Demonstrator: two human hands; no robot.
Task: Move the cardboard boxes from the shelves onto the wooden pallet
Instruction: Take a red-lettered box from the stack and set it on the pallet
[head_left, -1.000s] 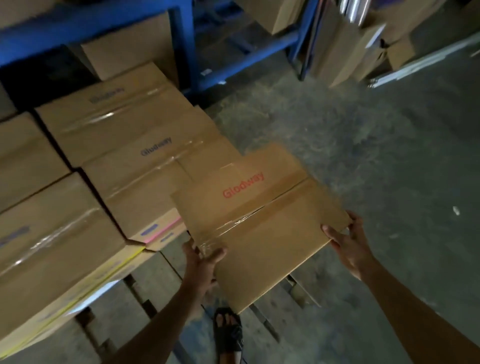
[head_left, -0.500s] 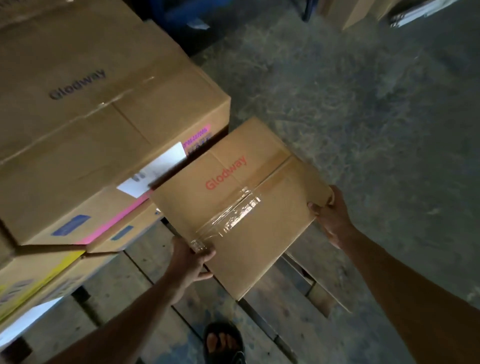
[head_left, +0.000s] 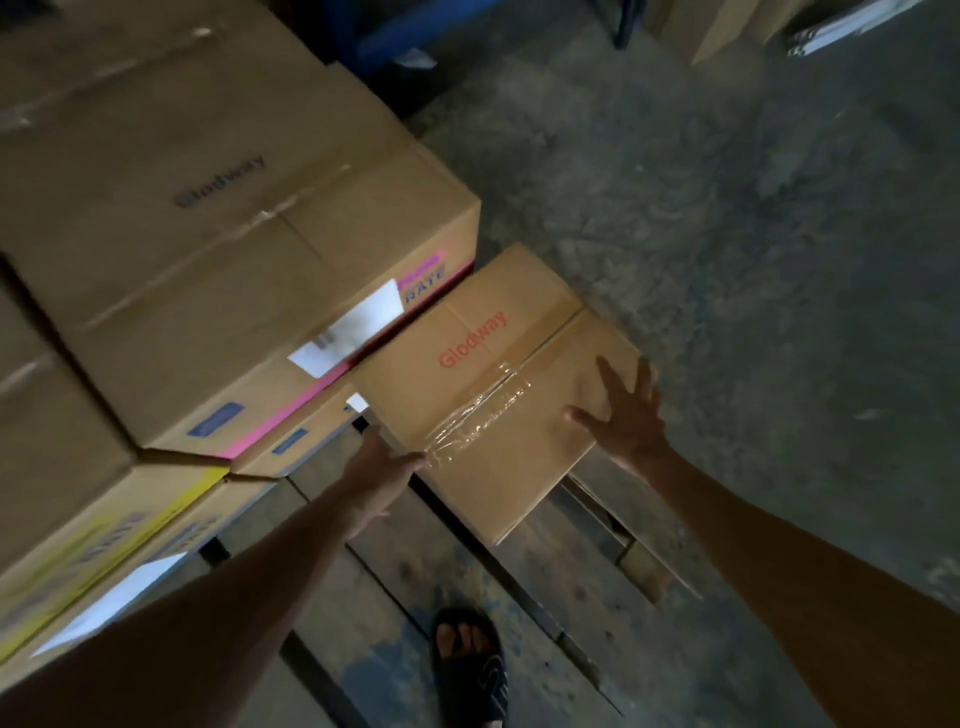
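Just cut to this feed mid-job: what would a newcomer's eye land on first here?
First the small box with red Glodway lettering at centre, sitting on the wooden pallet, with the right hand spread flat on its top and the left hand at its near left edge. Then the stack of bigger boxes filling the left, one marked with a pink stripe. A sandalled foot stands on the pallet below.

Taped Glodway cardboard box flat on wooden pallet, beside stacked boxes

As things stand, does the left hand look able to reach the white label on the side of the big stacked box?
Probably yes. The left hand rests at the near edge of the red-lettered box, and the white label faces it just beyond, with nothing between them; the right hand lies elsewhere on that box.
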